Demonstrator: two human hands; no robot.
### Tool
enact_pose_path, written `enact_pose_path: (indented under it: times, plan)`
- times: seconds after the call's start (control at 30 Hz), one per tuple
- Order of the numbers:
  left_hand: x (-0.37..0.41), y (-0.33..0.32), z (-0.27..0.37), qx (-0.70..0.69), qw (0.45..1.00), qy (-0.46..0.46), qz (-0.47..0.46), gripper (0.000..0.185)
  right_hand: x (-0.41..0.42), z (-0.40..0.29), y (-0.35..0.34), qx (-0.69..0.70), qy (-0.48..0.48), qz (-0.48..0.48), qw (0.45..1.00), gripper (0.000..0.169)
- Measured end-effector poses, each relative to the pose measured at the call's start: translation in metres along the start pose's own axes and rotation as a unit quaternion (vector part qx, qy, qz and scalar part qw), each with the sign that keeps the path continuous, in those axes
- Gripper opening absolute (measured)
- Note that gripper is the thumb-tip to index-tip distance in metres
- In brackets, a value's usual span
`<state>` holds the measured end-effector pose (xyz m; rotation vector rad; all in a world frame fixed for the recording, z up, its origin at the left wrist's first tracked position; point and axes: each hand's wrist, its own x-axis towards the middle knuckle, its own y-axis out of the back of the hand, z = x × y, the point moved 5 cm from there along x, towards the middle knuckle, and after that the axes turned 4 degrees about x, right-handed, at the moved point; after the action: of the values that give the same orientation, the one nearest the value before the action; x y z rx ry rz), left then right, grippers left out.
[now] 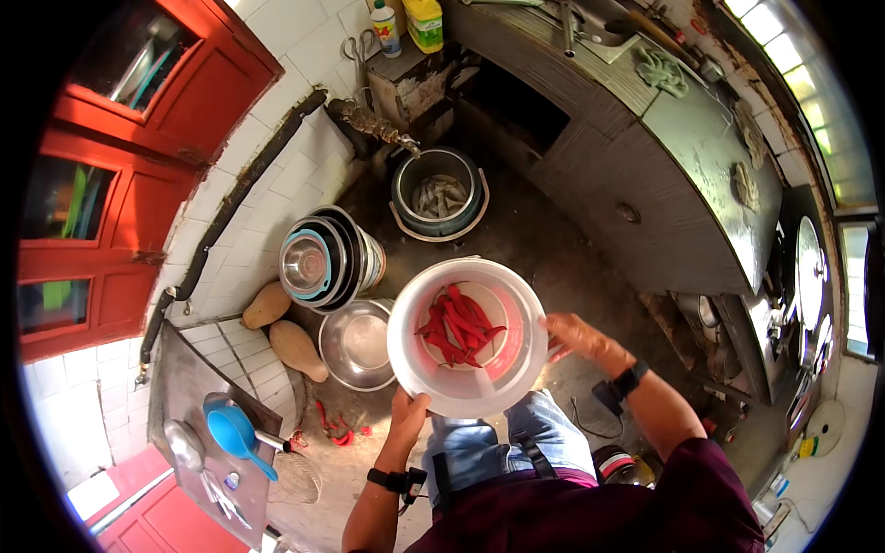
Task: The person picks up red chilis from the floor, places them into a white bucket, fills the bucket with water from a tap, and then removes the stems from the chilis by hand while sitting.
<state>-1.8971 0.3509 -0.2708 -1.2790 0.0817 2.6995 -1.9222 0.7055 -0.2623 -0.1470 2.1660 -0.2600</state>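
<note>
A white plastic bucket point(408, 332) with red chili peppers point(460, 325) in its bottom is before me, above my knees. My left hand point(411, 413) grips the near left part of its rim, thumb on top. At the right side of the bucket my right hand point(574, 335) has its fingers against the wall, partly hidden behind it. Beside the bucket on the left, a steel basin point(356, 339) stands on the floor. Several red peppers point(339, 434) lie on the floor to the lower left.
Ahead stands a dark bucket point(435, 225) beneath a wrapped tap point(413, 146). Stacked bowls point(305, 263) and two squashes point(297, 349) are at the left. A small table point(259, 408) holds a blue ladle point(231, 432). A counter point(698, 186) runs along the right.
</note>
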Motion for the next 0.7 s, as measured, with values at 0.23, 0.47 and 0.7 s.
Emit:
enact_pose_path:
  times: [0.23,0.47,0.7]
  plan:
    - [0.032,0.031,0.007,-0.004,0.998,-0.008,0.065,0.042,0.151,-0.071,0.091,-0.208,0.018,0.109,0.972,0.051]
    - [0.023,0.04,0.049,0.016,0.995,-0.031,0.095,0.041,0.295,-0.063,0.095,-0.526,0.058,0.1,0.843,0.028]
    - [0.016,0.027,0.062,-0.011,0.981,0.102,0.163,0.037,0.445,-0.032,0.146,-0.324,0.027,0.103,0.94,0.022]
